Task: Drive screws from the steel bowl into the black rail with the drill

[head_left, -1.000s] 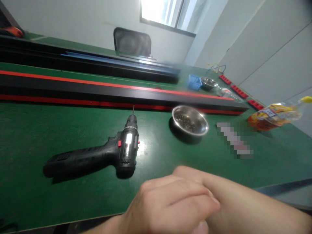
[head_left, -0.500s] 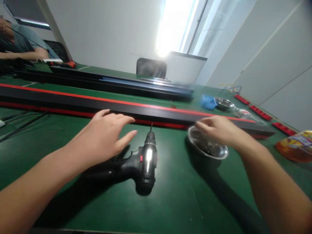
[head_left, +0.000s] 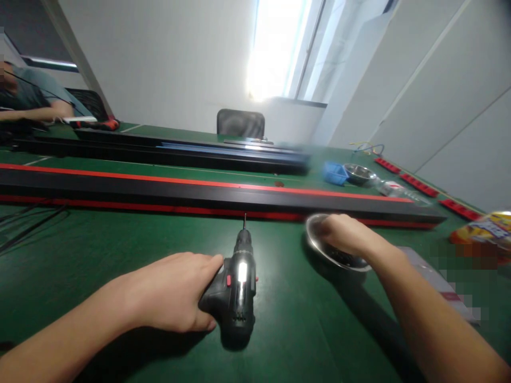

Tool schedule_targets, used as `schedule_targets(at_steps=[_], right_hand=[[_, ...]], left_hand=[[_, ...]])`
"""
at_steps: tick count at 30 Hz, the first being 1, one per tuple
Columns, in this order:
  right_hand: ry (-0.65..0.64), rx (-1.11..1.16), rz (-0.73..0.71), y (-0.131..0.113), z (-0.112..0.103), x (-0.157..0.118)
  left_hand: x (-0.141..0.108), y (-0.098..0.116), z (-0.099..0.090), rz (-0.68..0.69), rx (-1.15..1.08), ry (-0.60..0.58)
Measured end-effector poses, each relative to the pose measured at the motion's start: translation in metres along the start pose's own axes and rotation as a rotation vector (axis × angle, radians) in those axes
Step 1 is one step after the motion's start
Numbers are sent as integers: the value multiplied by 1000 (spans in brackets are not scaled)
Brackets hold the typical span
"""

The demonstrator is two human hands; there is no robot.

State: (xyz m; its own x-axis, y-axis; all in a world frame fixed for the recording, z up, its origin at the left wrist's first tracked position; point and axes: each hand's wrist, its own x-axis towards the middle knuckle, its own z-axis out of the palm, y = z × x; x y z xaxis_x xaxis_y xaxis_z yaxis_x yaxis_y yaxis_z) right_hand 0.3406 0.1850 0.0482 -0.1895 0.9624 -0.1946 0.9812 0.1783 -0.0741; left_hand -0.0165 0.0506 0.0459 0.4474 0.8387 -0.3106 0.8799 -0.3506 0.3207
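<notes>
A black cordless drill (head_left: 241,287) lies on its side on the green table, its bit pointing away from me. My left hand (head_left: 179,290) is wrapped round the drill's handle, thumb on the near side and fingers on the far side. To the right, my right hand (head_left: 345,234) reaches down into a shiny metal bowl (head_left: 313,239) holding small dark pieces. Its fingertips are inside the bowl, blurred and partly hidden, so what they hold, if anything, does not show. Just beyond the drill bit runs a long black bar with red edges (head_left: 179,197).
Farther back lie black rails (head_left: 199,157). At the right are a blue basket (head_left: 335,173), a second metal bowl (head_left: 361,173), red strips (head_left: 419,185) and a colourful bag (head_left: 485,234). A person (head_left: 40,101) sits at the far left. Cables (head_left: 32,229) lie at the left.
My left hand has come down from above the drill and closed round its handle. My right hand has dipped from the bowl's rim deeper into the bowl. The view has shifted slightly.
</notes>
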Motion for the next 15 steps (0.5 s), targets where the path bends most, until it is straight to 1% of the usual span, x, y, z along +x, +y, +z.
schedule_targets(at_steps=[5, 7, 9, 11, 13, 15], right_hand=[[14, -5, -13, 11, -13, -2], [74, 20, -18, 9, -20, -2], [146, 64, -66, -2, -24, -2], [193, 145, -137, -20, -26, -2], [230, 237, -217, -42, -23, -3], [278, 328, -284, -64, -15, -4]], left_hand=[[1, -5, 1, 15, -49, 4], [2, -7, 1, 25, -65, -3], [4, -9, 1, 36, -78, -13], [6, -11, -1, 44, -83, -20], [6, -11, -4, 44, -81, -20], [2, -12, -10, 36, -76, -11]])
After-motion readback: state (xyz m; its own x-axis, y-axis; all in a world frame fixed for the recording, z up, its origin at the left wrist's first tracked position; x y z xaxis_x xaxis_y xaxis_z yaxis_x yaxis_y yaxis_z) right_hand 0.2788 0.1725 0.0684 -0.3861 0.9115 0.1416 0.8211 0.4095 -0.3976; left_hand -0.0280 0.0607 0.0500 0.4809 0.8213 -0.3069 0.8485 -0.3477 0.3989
